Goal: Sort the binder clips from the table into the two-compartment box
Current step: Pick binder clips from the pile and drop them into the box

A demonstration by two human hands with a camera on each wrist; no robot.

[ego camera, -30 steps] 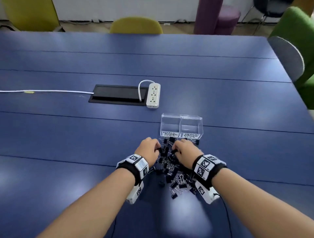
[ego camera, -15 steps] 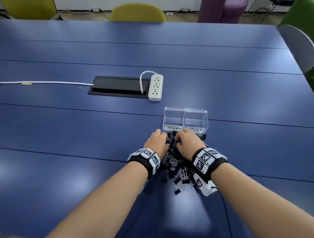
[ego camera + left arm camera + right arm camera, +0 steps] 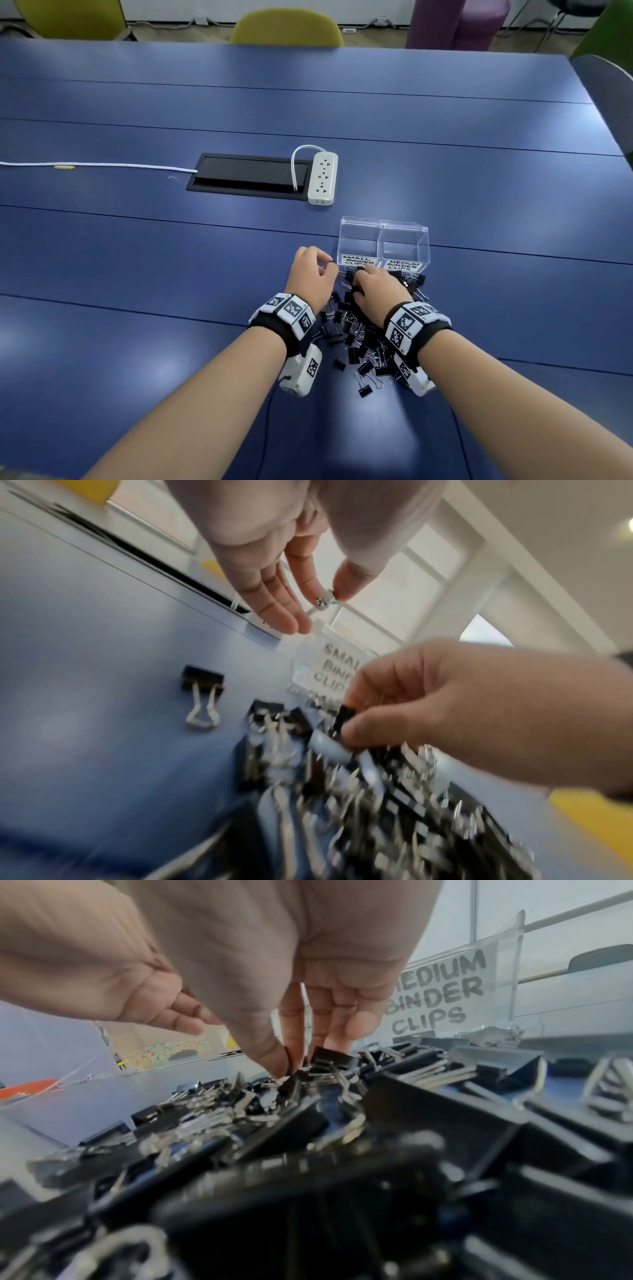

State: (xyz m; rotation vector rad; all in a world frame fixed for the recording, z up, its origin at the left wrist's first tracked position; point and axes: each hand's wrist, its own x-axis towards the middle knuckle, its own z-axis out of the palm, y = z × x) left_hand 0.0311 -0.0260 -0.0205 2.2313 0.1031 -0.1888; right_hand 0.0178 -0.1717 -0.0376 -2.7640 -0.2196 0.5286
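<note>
1. While the right hand (image 3: 376, 291) works at the pile of black binder clips with silver wire handles (image 3: 359, 342), the left hand (image 3: 310, 277) has lifted away from where it sat half a second ago — it now hangs at about ten o'clock from the heap, just beside the clear two-compartment plastic box (image 3: 383, 228).
2. Thumb and forefinger of the left hand pinch a small binder clip (image 3: 322, 603) by its wire; the other fingers are relaxed.
3. Right thumb and fingers (image 3: 274, 1053) close on one black clip (image 3: 291, 1080) at the pile's top, not yet lifted.
4. Both compartments look empty, so sorting is only starting — the left pick likely heads for the section labelled small, at twelve o'clock from the pile.
5. Most clips remain on the blue table (image 3: 137, 274).
</note>
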